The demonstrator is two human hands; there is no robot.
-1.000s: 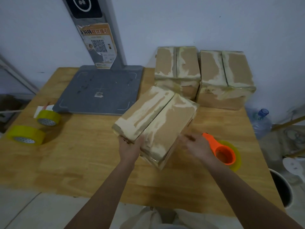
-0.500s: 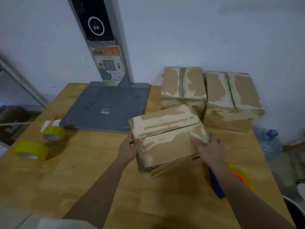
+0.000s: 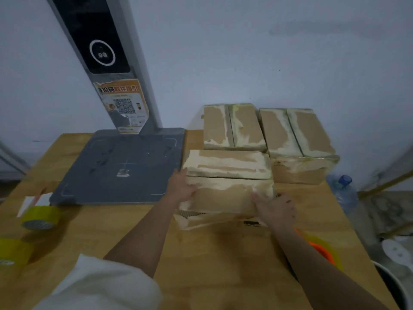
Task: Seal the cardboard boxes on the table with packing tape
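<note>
The near box [image 3: 228, 186] lay crosswise before the two rear boxes [image 3: 268, 133], left hand [image 3: 181, 187] and right hand [image 3: 276, 209] gripping its ends.

The wooden table [image 3: 116, 224] carries a grey scale base [image 3: 120, 166] upper left, three taped boxes [image 3: 232, 126] upper right, yellow tape rolls [image 3: 41, 217] far left.
</note>
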